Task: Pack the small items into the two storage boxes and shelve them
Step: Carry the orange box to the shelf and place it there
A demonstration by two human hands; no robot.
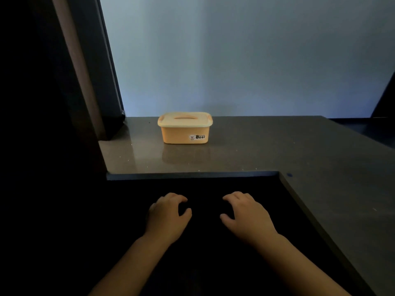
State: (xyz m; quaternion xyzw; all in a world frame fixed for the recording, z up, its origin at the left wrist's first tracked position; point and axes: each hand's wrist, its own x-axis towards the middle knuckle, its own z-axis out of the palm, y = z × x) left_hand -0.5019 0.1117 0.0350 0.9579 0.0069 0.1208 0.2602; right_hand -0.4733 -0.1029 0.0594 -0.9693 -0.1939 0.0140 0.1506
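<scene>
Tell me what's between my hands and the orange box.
In the head view, only bare counter and its front edge lie between the hands and the orange box.

matt plastic box, glossy countertop

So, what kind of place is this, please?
Probably a dim room at home: an L-shaped dark stone counter against a plain wall, with a lidded orange storage box standing on it.
</scene>
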